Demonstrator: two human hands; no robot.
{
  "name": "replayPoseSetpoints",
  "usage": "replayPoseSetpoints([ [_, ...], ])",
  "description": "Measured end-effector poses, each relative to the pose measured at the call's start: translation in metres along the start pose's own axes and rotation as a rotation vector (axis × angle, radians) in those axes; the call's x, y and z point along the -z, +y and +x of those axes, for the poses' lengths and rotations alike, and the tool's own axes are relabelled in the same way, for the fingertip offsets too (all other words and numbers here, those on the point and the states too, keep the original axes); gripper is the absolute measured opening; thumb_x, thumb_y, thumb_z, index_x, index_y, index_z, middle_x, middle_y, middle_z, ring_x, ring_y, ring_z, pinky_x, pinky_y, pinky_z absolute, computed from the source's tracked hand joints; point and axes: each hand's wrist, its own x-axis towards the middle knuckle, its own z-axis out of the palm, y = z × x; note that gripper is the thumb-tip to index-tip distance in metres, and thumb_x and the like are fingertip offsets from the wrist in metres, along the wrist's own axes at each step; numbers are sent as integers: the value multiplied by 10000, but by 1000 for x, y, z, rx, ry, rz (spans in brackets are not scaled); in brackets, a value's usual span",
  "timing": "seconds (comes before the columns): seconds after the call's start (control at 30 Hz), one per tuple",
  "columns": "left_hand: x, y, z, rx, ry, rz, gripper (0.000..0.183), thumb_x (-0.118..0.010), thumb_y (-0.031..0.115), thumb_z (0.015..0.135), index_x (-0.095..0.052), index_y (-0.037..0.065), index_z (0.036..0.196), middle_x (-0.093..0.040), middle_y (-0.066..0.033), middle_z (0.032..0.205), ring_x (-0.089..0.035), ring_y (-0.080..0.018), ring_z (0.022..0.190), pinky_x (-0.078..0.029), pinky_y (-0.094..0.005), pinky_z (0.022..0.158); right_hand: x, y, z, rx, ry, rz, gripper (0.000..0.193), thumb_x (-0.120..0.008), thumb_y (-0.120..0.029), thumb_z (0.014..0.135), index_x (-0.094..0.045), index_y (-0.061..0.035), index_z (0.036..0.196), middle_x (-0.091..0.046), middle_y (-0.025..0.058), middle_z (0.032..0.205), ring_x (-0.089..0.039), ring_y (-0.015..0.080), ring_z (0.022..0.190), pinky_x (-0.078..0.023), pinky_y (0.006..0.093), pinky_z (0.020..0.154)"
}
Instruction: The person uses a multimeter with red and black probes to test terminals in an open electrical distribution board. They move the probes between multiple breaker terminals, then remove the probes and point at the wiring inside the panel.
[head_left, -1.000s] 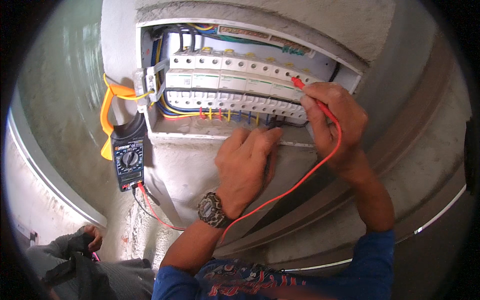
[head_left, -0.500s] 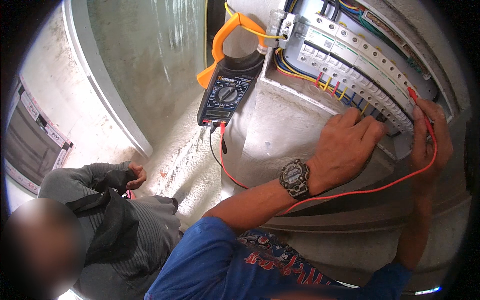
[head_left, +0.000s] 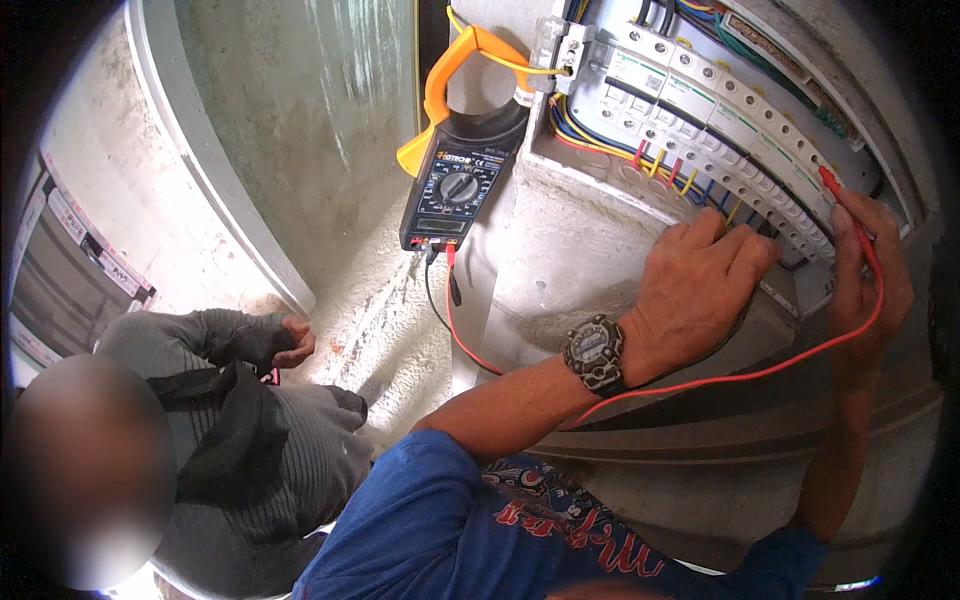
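My right hand is closed around a red test probe, its tip at the right end of the upper row of breaker terminals. A red lead loops from it back under my left forearm. My left hand, wearing a watch, is closed at the panel's lower edge, near the lower terminals. A dark lead runs under that hand; the tip in its fingers is hidden. The clamp meter, with orange jaws and red and black leads plugged in, hangs at the box's left side, a yellow wire through its jaws.
The open wall box holds a row of white circuit breakers and colored wires. At the lower left another person in grey stands close by. A glass pane in a grey frame is behind.
The whole view has shifted slightly. Both hands keep nearly the same places at the panel, the red probe still at the right-end terminals. The other person appears a little lower and further right.
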Motion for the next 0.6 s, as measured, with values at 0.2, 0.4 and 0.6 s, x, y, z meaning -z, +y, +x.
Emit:
replayPoseSetpoints([
  [0.2,-2,5,3,-23,12,-8,297,-742,109,839,-667,145,1124,-620,-43,831,-579,-262,727,-467,-414,586,12,4,5,84,-1,-44,171,-624,-19,1061,-726,1,1198,-751,146,1123,-733,235,1038,-565,361,912],
  [0.4,-2,5,3,-22,33,-41,338,-752,92,810,-662,149,1131,-627,-41,846,-581,-267,735,-470,-416,590,15,0,1,-50,-11,8,172,-629,-35,1063,-729,2,1197,-750,141,1116,-727,220,1031,-560,351,916],
  [0.6,1,7,3,-2,9,-19,319,-738,100,818,-670,156,1125,-630,-40,850,-587,-270,740,-480,-422,596,15,7,5,-48,1,15,191,-632,-69,1074,-730,1,1222,-750,133,1130,-723,209,1035,-557,345,932],
])
